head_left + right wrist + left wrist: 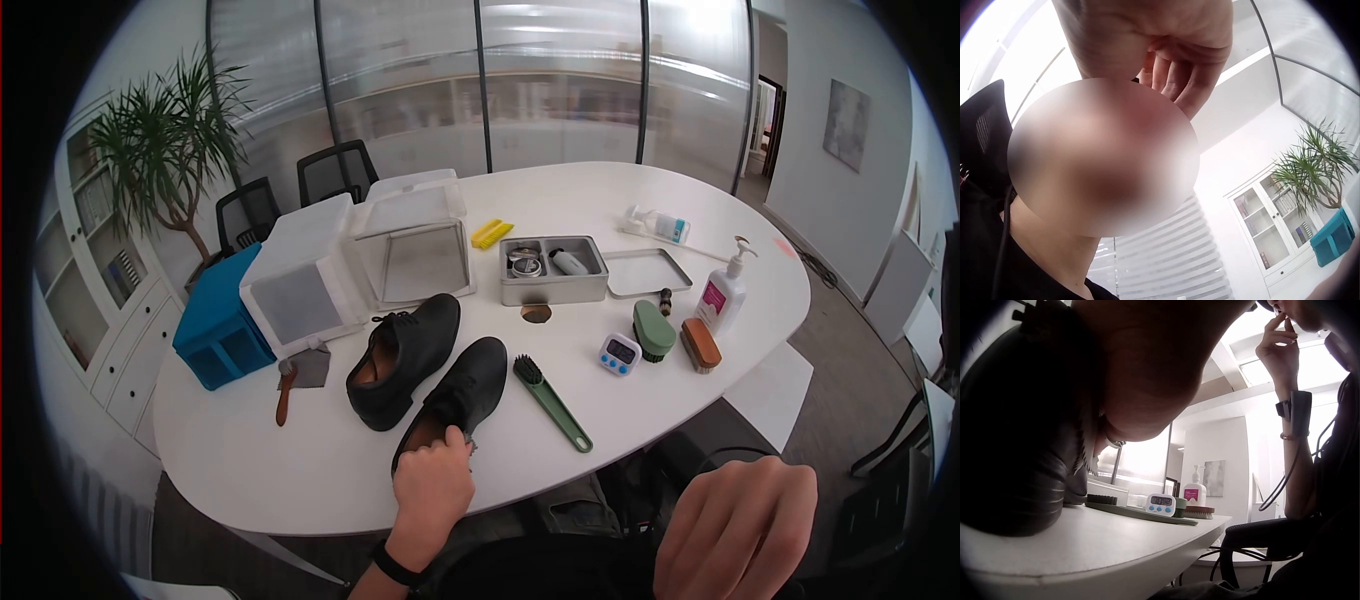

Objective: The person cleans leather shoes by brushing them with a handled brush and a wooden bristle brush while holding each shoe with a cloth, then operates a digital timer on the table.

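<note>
My left hand [435,485] grips the near black shoe [468,385] at the edge of its opening, fingers curled over it. A bit of grey material with a jagged edge [1090,453] shows by that hand in the left wrist view. Beside it stands the other black shoe [410,350], laces tied. My right hand [740,525] is raised off the table, close to the face; in the left wrist view the same right hand [1280,356] has loosely bent fingers by the mouth, with nothing seen in them.
A green-handled brush [552,402], a timer [620,354], two brushes and a pump bottle [722,295] lie or stand to the right. Farther back are a metal tin [553,290] and its lid [648,273]. White boxes [300,270], a blue box [225,320] and a wooden-handled brush [285,395] are left.
</note>
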Motion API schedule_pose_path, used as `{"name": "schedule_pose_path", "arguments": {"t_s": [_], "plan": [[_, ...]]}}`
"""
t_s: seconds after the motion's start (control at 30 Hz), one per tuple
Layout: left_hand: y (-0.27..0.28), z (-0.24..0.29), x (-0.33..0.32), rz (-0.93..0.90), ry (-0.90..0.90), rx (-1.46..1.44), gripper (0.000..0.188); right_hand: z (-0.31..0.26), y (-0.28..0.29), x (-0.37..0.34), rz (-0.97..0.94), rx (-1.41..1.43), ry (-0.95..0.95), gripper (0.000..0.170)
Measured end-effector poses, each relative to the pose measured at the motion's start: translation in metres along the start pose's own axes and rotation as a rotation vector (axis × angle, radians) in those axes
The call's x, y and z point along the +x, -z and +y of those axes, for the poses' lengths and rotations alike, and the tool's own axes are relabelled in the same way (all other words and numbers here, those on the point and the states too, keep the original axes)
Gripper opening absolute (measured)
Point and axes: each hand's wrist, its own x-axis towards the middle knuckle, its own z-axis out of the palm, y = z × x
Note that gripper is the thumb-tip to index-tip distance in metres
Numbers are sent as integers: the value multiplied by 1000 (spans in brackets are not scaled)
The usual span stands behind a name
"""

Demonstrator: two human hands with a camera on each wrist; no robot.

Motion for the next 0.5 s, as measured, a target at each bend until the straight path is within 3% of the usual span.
{"name": "schedule_pose_path", "arguments": {"t_s": [0.2, 0.33, 0.4, 0.47, 0.5], "plan": [[4, 2, 1, -49, 27, -6, 22, 0, -11, -6, 121, 1, -24, 8], [5, 3, 1, -88, 17, 3, 21, 2, -8, -5, 76, 116, -118, 8], [5, 4, 2, -76, 46, 8, 20, 9, -11, -17, 75, 316, -73, 12], [5, 5, 3, -102, 32, 13, 20, 2, -22, -29, 166, 383, -182, 20], [5, 4, 3, -93, 39, 13, 20, 4, -15, -23, 71, 401, -162, 25]]}}
